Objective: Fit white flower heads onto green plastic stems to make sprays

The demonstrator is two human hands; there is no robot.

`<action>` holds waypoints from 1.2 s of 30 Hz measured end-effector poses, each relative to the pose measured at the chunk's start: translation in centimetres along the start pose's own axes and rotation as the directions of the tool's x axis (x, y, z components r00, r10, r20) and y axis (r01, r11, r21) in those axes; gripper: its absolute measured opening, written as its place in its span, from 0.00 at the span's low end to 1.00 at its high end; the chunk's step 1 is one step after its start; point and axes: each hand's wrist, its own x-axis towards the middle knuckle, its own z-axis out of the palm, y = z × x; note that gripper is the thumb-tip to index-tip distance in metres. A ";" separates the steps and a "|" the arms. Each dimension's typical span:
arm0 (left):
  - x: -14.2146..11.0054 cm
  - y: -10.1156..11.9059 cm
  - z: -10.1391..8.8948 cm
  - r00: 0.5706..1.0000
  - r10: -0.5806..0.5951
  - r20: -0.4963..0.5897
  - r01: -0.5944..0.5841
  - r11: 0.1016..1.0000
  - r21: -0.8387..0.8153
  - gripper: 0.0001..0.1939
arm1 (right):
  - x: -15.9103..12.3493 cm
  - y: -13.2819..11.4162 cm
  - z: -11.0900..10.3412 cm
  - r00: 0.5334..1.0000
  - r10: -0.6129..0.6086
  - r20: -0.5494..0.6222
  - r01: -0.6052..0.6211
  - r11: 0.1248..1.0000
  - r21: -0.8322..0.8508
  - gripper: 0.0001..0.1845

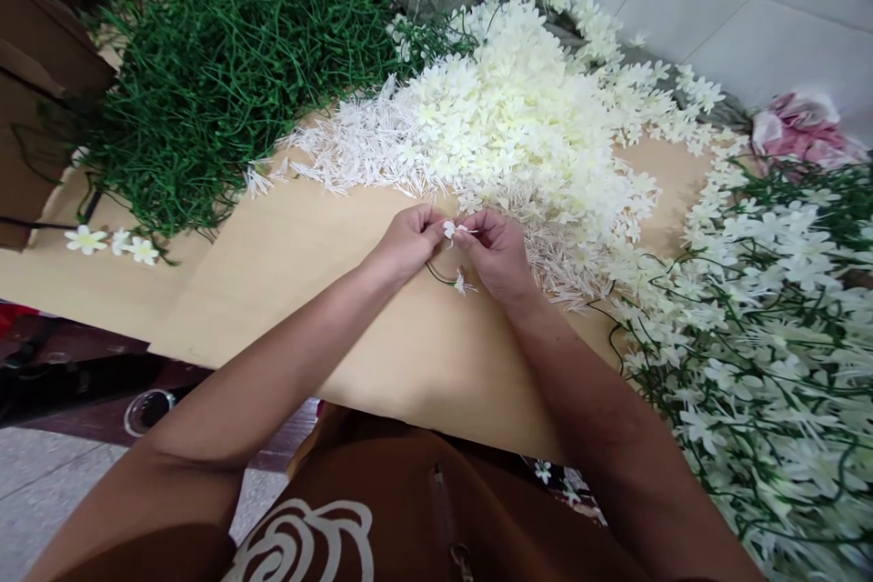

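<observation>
Over the middle of the tan board, my left hand [413, 241] and my right hand [496, 253] meet with fingertips pinched. Between them is a small white artificial flower [448, 230]. My left fingers close on a thin green artificial stem [440, 275], mostly hidden in the hand, with its curved branch hanging below and ending in a white flower piece [462, 284]. The right thumb and forefinger pinch the white flower from the other side. Just beyond the hands lie loose white stamen pieces [382, 145] and a heap of pale yellow-white blossoms [525, 100].
A large pile of green stems [252, 55] lies at the back left, beside a cardboard box [41, 91]. Assembled flower sprays [770, 355] are heaped on the right. One spray [86, 239] rests at the left. The board [286, 364] ends close to my body.
</observation>
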 end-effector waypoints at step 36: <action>0.0 0.6 -1.3 0.961 0.063 0.268 -0.128 0.964 0.232 0.19 | 0.7 -1.7 -1.5 0.935 0.283 0.213 -0.326 0.923 0.204 0.22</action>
